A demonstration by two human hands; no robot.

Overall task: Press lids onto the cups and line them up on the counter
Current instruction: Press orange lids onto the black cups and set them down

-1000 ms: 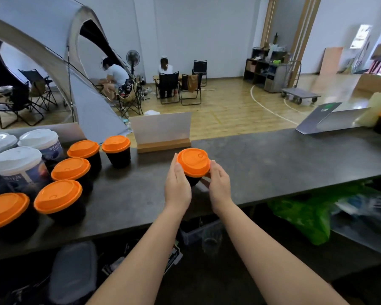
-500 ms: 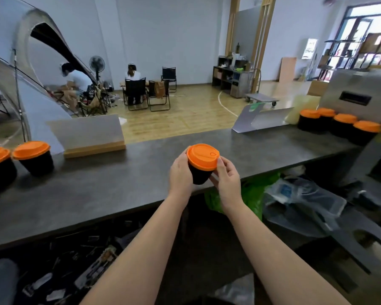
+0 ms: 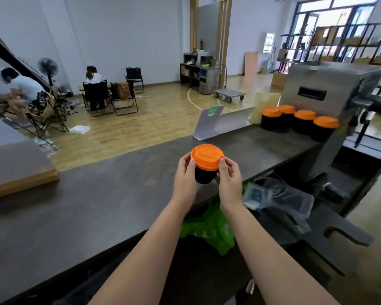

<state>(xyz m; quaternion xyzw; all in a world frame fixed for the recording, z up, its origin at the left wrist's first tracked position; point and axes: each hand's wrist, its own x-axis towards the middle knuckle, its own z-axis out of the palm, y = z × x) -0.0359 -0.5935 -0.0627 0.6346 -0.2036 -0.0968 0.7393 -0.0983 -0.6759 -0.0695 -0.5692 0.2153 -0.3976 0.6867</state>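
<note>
A black cup (image 3: pixel 204 177) with an orange lid (image 3: pixel 207 156) is held above the near edge of the dark counter (image 3: pixel 110 190). My left hand (image 3: pixel 185 179) grips its left side and my right hand (image 3: pixel 229 179) its right side, thumbs at the lid's rim. At the far right of the counter a row of several black cups with orange lids (image 3: pixel 299 121) stands beside a metal machine (image 3: pixel 332 89).
A folded grey card stand (image 3: pixel 209 123) sits on the counter's far edge. A wood-based sign (image 3: pixel 15 170) is at the left. Below the counter lie a green bag (image 3: pixel 209 230) and clear plastic packaging (image 3: pixel 279 197). People sit on chairs in the room beyond.
My view has turned to the right: the lidded cups on the left have left the frame and the row by the machine has come closer. Both hands still hold the same cup.
</note>
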